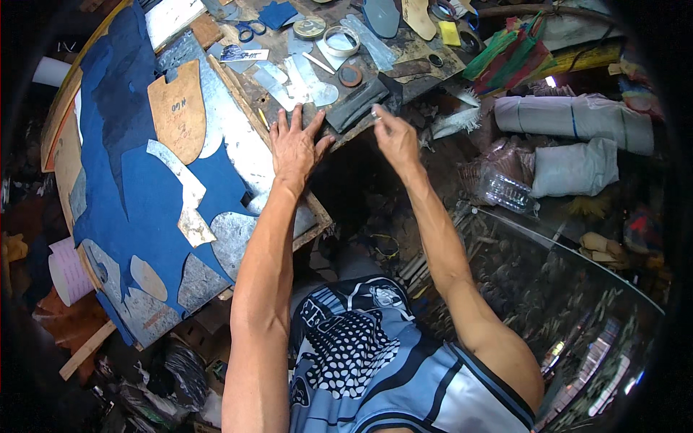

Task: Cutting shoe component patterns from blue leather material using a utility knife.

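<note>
My left hand (294,148) lies with its fingers spread on the near edge of the cluttered wooden workbench (242,90) and holds nothing. My right hand (397,144) is closed in front of the bench edge. A small pale tip shows at its fingers, but the thing itself is too small and covered to name. Between and just beyond the two hands rests a dark, folded-looking strip (357,105), close to my right fingertips. Past my left fingers lie clear plastic pieces (307,79) and a thin yellow stick (263,118).
To the left, blue sheet material (137,173) with a tan pattern piece (177,112) covers a metal-topped board. Farther back are scissors (251,30), a tape roll (354,49) and a round tin (309,27). White wrapped rolls (570,119) and a glass panel (570,252) stand at right.
</note>
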Tool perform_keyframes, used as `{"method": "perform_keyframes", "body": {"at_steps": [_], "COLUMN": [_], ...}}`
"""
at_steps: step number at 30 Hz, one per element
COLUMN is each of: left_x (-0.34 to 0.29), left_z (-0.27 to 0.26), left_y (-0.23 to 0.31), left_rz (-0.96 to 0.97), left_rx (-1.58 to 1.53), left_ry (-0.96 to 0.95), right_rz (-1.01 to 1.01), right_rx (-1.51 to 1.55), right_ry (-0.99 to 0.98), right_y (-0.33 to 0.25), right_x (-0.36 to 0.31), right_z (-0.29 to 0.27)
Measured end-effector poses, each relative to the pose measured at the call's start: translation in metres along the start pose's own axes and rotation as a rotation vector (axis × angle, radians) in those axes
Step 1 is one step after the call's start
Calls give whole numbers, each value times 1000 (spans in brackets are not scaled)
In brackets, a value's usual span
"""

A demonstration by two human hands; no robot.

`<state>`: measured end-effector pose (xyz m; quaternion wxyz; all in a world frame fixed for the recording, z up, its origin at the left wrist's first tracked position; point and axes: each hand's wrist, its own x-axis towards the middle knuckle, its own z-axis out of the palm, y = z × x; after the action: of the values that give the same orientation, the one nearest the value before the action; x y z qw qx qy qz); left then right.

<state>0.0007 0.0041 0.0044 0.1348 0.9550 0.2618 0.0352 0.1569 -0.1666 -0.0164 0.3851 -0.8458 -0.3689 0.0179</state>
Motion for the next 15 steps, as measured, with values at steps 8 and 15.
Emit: {"method": "perform_keyframes", "body": {"at_steps": [8,15], "left_x": [0,-1], "left_z": [2,4], "left_y": [0,-4], "left_rz": [1,14], "left_rx": [-38,-10], "left_ry": [26,33], "right_rz": [91,-8], "right_rx": [6,39], "right_ry": [-43,52], "right_y": [-22,-21], "right_x": [-6,1], "right_z": [-1,-1]}}
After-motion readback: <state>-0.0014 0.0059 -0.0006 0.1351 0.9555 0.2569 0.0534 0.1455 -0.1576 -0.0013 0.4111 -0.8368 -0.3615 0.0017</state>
